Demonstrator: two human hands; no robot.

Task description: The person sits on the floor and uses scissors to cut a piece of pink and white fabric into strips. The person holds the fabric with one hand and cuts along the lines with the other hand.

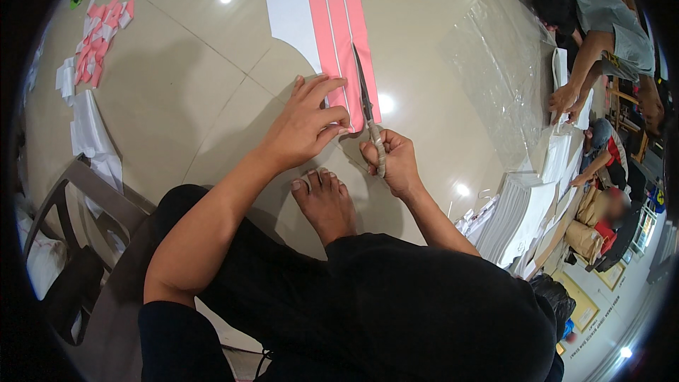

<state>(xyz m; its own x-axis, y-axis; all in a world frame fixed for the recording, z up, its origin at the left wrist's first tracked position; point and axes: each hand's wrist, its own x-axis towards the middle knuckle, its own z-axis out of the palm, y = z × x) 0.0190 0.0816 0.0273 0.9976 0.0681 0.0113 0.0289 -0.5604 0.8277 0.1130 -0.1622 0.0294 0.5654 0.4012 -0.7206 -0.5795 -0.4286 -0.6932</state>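
Note:
A long piece of white and pink sheet material (316, 10) with narrow white stripes lies on the tiled floor before me. My left hand (300, 124) rests on its near end, fingers apart, the fingertips touching the pink part and its white edge. In my right hand (397, 163) is a pair of scissors (363, 88) with wrapped, tan handles. Its blades point away from me along the pink part, between a white stripe and the right edge. Whether the lower blade is under the sheet is hard to see. My bare foot (327, 201) stands just below the sheet.
Pink and white scraps (102, 39) and white strips (95, 131) lie at left, near a brown plastic chair (106, 201). To the right are clear plastic film (491, 74) and stacked white sheets (515, 216). A co-worker (601, 28) bends over white sheets at the upper right.

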